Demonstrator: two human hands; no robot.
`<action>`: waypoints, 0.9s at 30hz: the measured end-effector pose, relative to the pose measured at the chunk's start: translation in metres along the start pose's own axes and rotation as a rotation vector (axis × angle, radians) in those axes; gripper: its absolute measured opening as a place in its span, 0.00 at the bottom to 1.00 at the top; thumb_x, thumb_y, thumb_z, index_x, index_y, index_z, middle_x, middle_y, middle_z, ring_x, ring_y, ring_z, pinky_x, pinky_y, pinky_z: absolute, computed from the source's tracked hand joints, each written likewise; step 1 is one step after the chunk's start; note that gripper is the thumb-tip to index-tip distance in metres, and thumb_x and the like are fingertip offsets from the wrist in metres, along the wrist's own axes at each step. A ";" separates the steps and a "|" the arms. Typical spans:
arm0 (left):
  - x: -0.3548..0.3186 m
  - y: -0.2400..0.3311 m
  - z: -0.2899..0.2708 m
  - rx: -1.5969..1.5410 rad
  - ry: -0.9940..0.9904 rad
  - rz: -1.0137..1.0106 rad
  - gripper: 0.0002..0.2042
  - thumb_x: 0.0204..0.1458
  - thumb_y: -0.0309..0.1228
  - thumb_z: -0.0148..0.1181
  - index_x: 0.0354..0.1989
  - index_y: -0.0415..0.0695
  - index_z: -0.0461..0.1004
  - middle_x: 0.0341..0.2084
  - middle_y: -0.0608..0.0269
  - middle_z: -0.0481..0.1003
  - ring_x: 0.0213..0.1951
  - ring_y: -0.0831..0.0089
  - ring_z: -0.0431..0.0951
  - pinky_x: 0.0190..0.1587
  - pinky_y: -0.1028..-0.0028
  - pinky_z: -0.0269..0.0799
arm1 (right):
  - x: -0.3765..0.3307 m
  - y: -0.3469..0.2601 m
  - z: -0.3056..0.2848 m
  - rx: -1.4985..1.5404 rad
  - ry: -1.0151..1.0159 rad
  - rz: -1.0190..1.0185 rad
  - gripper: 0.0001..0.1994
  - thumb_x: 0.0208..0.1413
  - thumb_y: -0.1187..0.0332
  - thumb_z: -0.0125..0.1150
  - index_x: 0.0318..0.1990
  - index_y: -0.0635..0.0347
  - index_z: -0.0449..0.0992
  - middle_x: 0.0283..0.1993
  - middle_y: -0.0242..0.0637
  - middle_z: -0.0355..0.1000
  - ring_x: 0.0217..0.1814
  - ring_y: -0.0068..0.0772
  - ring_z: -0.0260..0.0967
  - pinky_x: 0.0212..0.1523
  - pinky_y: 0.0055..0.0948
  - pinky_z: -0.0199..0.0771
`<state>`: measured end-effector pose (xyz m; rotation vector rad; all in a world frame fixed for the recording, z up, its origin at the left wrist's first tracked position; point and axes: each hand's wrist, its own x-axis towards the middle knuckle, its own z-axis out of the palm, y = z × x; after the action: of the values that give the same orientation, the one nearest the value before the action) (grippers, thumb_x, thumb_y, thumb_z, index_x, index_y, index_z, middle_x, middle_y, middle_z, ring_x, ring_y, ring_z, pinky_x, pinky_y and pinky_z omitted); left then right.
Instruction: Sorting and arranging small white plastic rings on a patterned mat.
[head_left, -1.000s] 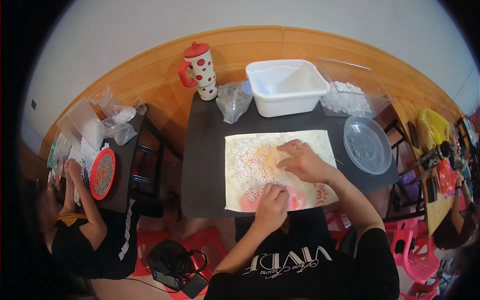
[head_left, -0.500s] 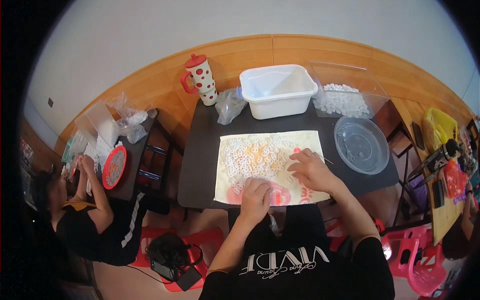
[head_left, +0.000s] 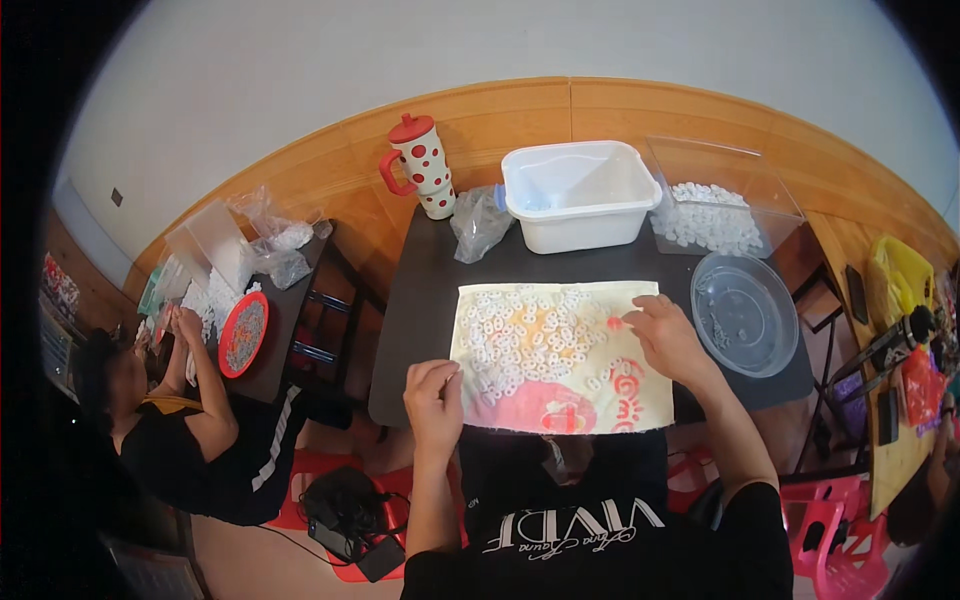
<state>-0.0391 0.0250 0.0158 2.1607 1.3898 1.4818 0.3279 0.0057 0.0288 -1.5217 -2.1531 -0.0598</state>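
Observation:
A cream towel [head_left: 655, 390] with pink and red print lies on the dark table. Many small white plastic pieces [head_left: 525, 335], each with holes, are spread over its left and middle part in a loose single layer. Beside the towel's lower left edge, my left hand [head_left: 433, 400] is closed with fingers curled and thumb against them; what it pinches, if anything, does not show. My right hand [head_left: 663, 340] hangs over the towel's right side near a red printed dot, its fingers bent together. Anything between those fingertips is too small to make out.
Behind the towel stand a white tub [head_left: 580, 225], a spotted tumbler [head_left: 425, 170] and a plastic bag [head_left: 480, 225]. At right are a clear box [head_left: 690, 185] with white pieces and a round clear tray [head_left: 745, 315]. A co-worker [head_left: 180, 430] sits left by a red tray [head_left: 228, 365].
My left hand has moved left off the pieces to the towel's edge. My right hand has lifted slightly toward the towel's upper right. A thin stick seen by it no longer shows. The view has shifted.

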 end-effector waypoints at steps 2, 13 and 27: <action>0.008 -0.011 -0.004 -0.001 -0.053 -0.024 0.07 0.47 0.15 0.63 0.34 0.36 0.80 0.33 0.56 0.79 0.36 0.64 0.78 0.36 0.72 0.74 | -0.004 0.002 0.001 0.021 -0.029 0.042 0.12 0.48 0.77 0.60 0.42 0.62 0.79 0.49 0.50 0.72 0.51 0.50 0.69 0.51 0.43 0.70; 0.080 -0.067 0.034 0.139 -0.296 0.093 0.09 0.49 0.19 0.61 0.40 0.35 0.79 0.33 0.50 0.77 0.37 0.52 0.77 0.41 0.62 0.73 | -0.022 0.010 0.001 -0.019 0.073 0.005 0.10 0.42 0.81 0.60 0.35 0.64 0.77 0.36 0.42 0.70 0.39 0.47 0.69 0.40 0.39 0.72; 0.114 -0.082 0.074 0.217 -0.448 0.072 0.07 0.45 0.18 0.62 0.34 0.38 0.79 0.34 0.52 0.74 0.44 0.52 0.73 0.47 0.60 0.71 | -0.034 0.005 -0.008 -0.302 0.016 -0.012 0.06 0.44 0.72 0.56 0.32 0.61 0.73 0.30 0.39 0.66 0.35 0.41 0.67 0.36 0.37 0.68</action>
<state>-0.0198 0.1823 0.0039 2.4918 1.3662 0.8138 0.3441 -0.0241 0.0203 -1.6626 -2.2164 -0.4166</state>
